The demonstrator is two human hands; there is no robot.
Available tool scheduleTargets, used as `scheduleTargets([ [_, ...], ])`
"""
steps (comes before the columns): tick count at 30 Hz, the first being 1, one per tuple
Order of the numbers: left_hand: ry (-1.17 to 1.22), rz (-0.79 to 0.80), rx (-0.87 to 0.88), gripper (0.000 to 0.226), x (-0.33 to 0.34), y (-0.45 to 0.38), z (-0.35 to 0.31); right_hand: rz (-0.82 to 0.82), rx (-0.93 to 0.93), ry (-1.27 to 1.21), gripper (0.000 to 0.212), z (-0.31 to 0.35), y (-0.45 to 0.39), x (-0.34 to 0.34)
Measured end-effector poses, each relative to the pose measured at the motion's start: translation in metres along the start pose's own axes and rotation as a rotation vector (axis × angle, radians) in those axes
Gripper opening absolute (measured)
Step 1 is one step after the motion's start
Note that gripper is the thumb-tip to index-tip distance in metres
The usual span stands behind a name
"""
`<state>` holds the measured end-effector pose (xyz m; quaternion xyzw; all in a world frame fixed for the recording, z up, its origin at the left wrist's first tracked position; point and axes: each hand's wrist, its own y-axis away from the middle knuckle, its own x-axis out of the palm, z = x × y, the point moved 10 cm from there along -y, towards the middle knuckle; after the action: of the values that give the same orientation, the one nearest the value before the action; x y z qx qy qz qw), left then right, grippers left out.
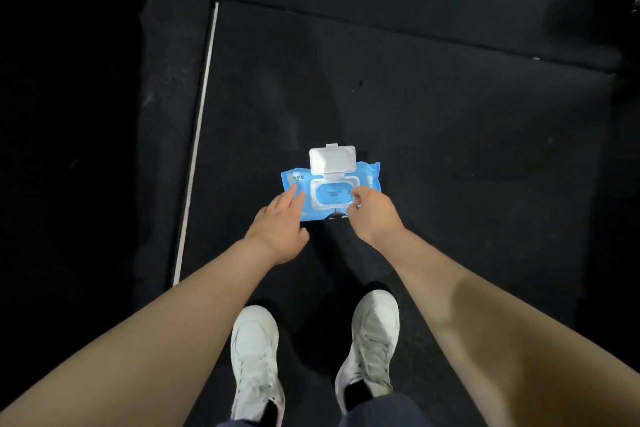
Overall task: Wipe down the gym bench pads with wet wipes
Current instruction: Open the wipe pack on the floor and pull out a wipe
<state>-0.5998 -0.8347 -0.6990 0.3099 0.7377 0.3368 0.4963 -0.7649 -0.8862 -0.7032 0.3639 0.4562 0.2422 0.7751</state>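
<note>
STEP open wet wipes pack (370, 173), lying mid-frame on the floor (450, 149), lid (332, 159) up | left hand (282, 218) flat, pressing pack | right hand (370, 210) pinching the seal's edge | TIP hold pack down, peel slowly.

Blue wet-wipes pack (330, 191) flat on dark floor, white flip lid (332, 158) open, blue inner seal.

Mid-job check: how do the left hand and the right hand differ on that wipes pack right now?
The left hand lies with fingers straight and flat on the left part of the blue wipes pack; the right hand has fingers curled, pinching at the right edge of the opening under the flipped-up white lid. The left seems to steady the pack; the right seems to work at the seal sticker. Both reach down to the pack on the dark floor.
</note>
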Motion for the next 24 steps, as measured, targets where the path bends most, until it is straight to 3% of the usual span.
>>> scheduleTargets([
  [5,-0.027,-0.015,0.04,0.081,0.015,-0.015,-0.004,-0.116,-0.015,0.077,0.025,0.004,-0.012,0.006],
  [13,-0.097,-0.01,0.041,0.092,0.022,-0.023,0.003,-0.359,-0.042,0.2,0.04,0.011,0.007,0.025],
  [16,-0.112,-0.025,0.035,0.09,0.022,-0.025,0.001,-0.425,0.042,0.083,0.045,0.01,0.008,0.031],
  [20,-0.095,-0.027,0.018,0.092,0.026,-0.026,0.0,-0.459,0.238,-0.236,0.036,-0.007,0.001,0.032],
  [24,-0.094,-0.038,0.018,0.092,0.026,-0.024,-0.001,-0.433,0.235,-0.317,0.02,-0.02,-0.008,0.026],
])
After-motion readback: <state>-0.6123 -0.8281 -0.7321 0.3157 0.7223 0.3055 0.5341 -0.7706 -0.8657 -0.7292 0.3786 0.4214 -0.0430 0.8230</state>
